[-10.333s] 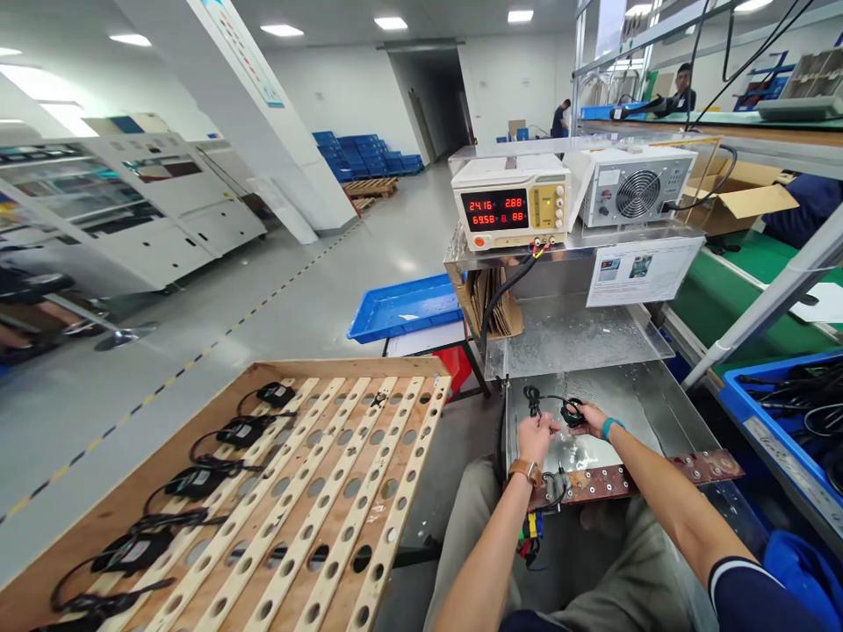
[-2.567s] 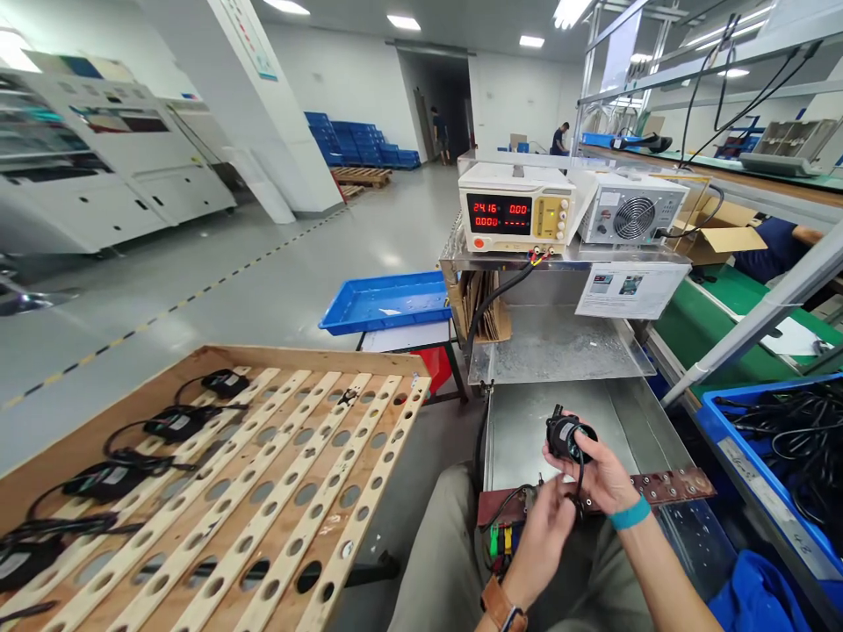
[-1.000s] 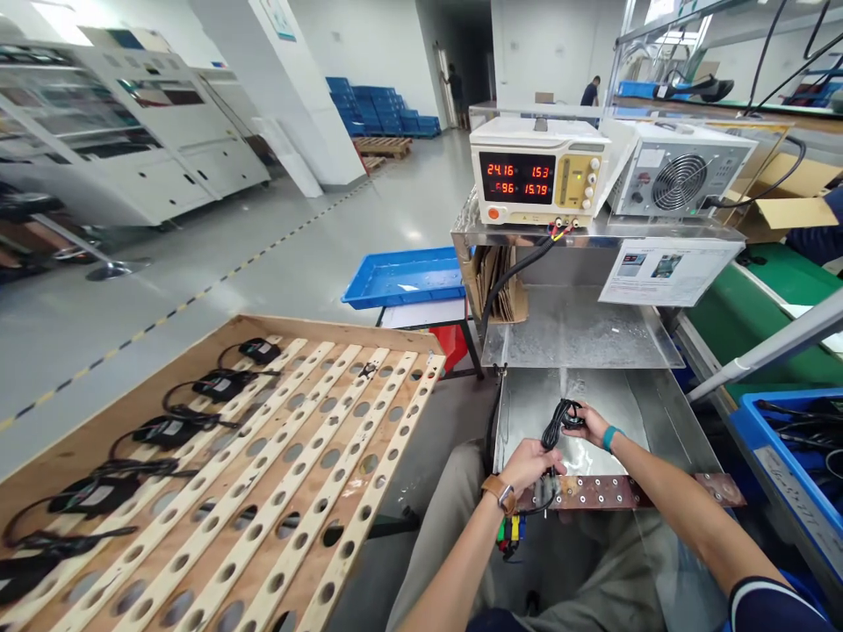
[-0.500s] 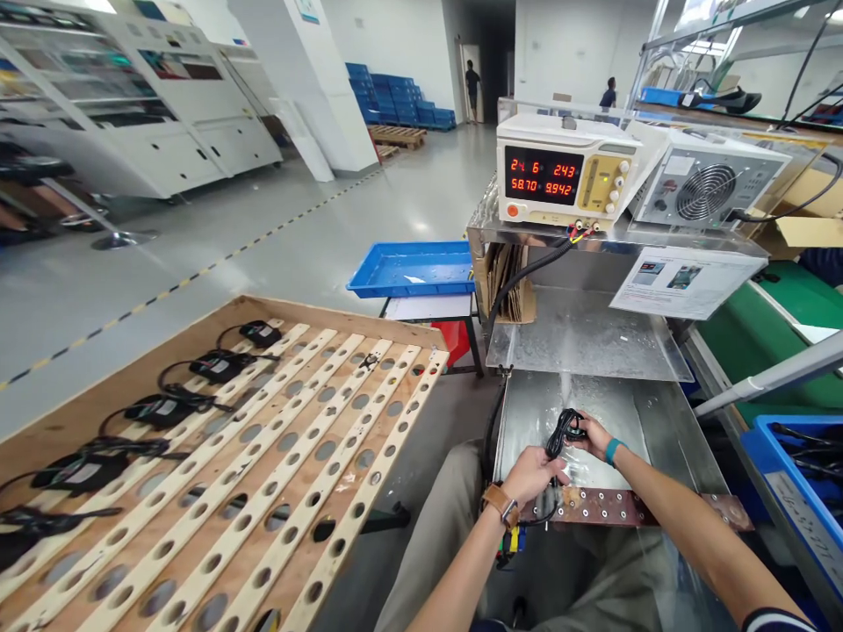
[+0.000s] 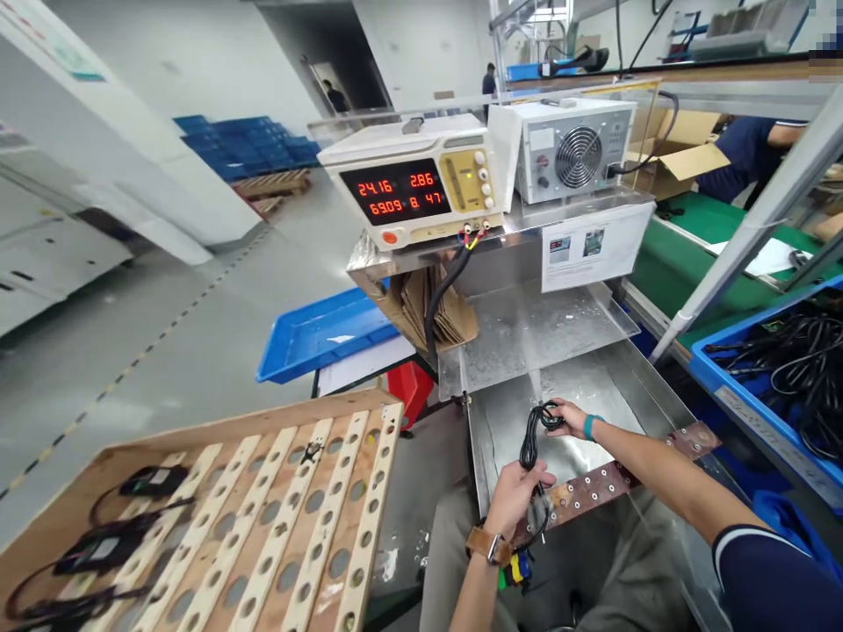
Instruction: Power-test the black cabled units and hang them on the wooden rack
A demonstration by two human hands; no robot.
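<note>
A black cable (image 5: 532,437), looped into a bundle, stretches between my two hands above a shallow metal tray (image 5: 612,391). My left hand (image 5: 515,493), with a brown watch strap at the wrist, is closed around the bundle's lower end. At the upper loop, my right hand (image 5: 566,416) grips the coil; a teal band circles that wrist. A loose length of cable hangs below my left hand. Under my forearms runs a brown strip with metal eyelets (image 5: 589,484) along the tray's near edge.
A power supply with red digits (image 5: 401,189) stands on the shelf ahead. The slatted wooden rack (image 5: 290,491) at left holds black adapters (image 5: 105,549). At right, a blue bin (image 5: 744,399) holds black cables. A blue tray (image 5: 316,329) lies beyond the rack. A co-worker's sleeve (image 5: 738,158) shows behind.
My view has swung to the right, bringing the cable bin and a co-worker's arm further into sight. Both hands keep hold of the cable. The digits on the power supply differ.
</note>
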